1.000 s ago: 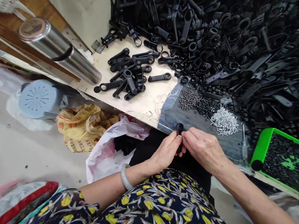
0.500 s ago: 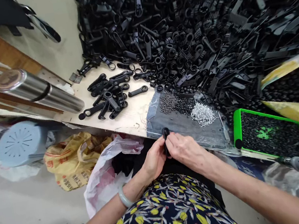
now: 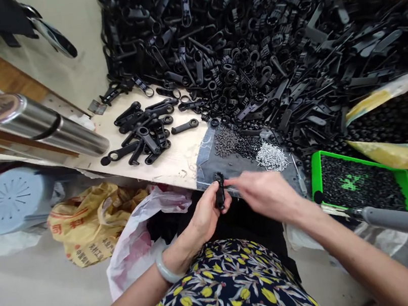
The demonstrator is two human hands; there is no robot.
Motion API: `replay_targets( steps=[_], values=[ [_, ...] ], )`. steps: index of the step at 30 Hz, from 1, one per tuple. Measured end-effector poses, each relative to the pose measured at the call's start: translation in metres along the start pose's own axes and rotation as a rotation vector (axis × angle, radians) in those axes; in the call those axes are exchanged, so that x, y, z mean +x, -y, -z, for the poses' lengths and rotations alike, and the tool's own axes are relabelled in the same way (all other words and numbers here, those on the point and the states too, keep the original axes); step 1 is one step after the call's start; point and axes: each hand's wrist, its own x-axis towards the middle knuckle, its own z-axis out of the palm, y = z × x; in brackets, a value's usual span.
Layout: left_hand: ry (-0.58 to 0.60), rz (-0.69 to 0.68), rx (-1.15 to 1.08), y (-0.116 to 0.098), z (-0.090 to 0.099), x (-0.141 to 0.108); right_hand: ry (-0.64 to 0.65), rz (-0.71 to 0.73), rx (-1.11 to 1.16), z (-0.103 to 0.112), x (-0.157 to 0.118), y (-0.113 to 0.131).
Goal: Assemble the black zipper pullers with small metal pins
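A small black plastic handle-like part [image 3: 220, 194] with a rounded, ring-like upper end stands upright in my left hand [image 3: 204, 215], gripped between thumb and fingers above my lap. My right hand [image 3: 265, 192] is just to its right, slightly blurred. Its index finger stretches out to the part's upper end, and the other fingers are curled and partly hidden. Beyond both hands, a dark mat [image 3: 229, 168] carries a heap of small grey pieces [image 3: 226, 141], small black pieces [image 3: 248, 147] and short silver pins [image 3: 271, 156].
Black plastic parts [image 3: 226, 42] form a large pile at the back. Several similar handles [image 3: 148, 136] lie on the left of the table. A steel flask [image 3: 42, 123] leans there. At right is a green tray [image 3: 317, 177] of tiny black pieces. A white bag [image 3: 127, 256] hangs below the edge.
My right hand has drawn away to the right from the part, its index finger now extended. The part stays in my left hand, and more of it shows. The view has shifted slightly.
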Motion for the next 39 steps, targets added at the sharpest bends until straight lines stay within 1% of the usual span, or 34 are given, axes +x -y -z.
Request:
replay_targets(
  steps=[2, 3, 4, 6, 8, 10, 12, 15, 17, 19, 21, 23, 24, 26, 28, 30, 32, 35, 39],
  values=[
    [0.042, 0.018, 0.008, -0.010, 0.000, 0.000, -0.182, -0.181, -0.066, 0.012, 0.016, -0.035],
    [0.061, 0.030, 0.016, -0.014, -0.001, -0.001, -0.226, -0.250, -0.125, 0.014, 0.027, -0.050],
    [0.078, 0.043, 0.028, -0.018, -0.001, -0.001, -0.246, -0.300, -0.187, 0.014, 0.037, -0.063],
    [0.099, 0.053, 0.050, -0.022, -0.003, -0.003, -0.186, -0.308, -0.280, 0.009, 0.057, -0.081],
    [0.105, 0.045, 0.057, -0.024, -0.004, -0.003, -0.122, -0.299, -0.326, 0.000, 0.069, -0.089],
    [0.113, 0.026, 0.060, -0.024, -0.005, -0.002, -0.120, -0.303, -0.335, -0.007, 0.074, -0.092],
    [0.132, 0.008, 0.074, -0.023, -0.004, -0.002, -0.169, -0.297, -0.321, -0.009, 0.071, -0.093],
    [0.155, -0.020, 0.116, -0.025, -0.004, -0.002, -0.261, -0.269, -0.276, -0.004, 0.055, -0.092],
    [0.158, -0.052, 0.140, -0.026, -0.007, -0.003, -0.353, -0.285, -0.199, 0.004, 0.039, -0.085],
    [0.142, -0.105, 0.162, -0.028, -0.010, -0.003, -0.499, -0.344, -0.028, 0.011, 0.020, -0.070],
    [0.102, -0.175, 0.191, -0.028, -0.016, -0.002, -0.665, -0.422, 0.275, 0.014, 0.000, -0.047],
    [0.059, -0.249, 0.220, -0.027, -0.022, 0.002, -0.778, -0.532, 0.715, 0.009, -0.017, -0.023],
    [0.052, -0.278, 0.221, -0.026, -0.025, 0.004, -0.805, -0.601, 0.927, 0.004, -0.023, -0.011],
    [0.059, -0.317, 0.192, -0.023, -0.032, 0.007, -0.789, -0.719, 1.277, -0.009, -0.031, 0.009],
    [0.075, -0.327, 0.150, -0.020, -0.037, 0.008, -0.732, -0.806, 1.511, -0.023, -0.033, 0.023],
    [0.096, -0.302, 0.123, -0.017, -0.041, 0.008, -0.692, -0.856, 1.649, -0.034, -0.033, 0.032],
    [0.110, -0.263, 0.116, -0.015, -0.044, 0.007, -0.684, -0.876, 1.718, -0.040, -0.031, 0.038],
    [0.101, -0.236, 0.142, -0.010, -0.043, 0.006, -0.694, -0.888, 1.741, -0.044, -0.029, 0.043],
    [0.088, -0.248, 0.191, -0.004, -0.040, 0.009, -0.689, -0.878, 1.752, -0.049, -0.027, 0.048]
  ],
)
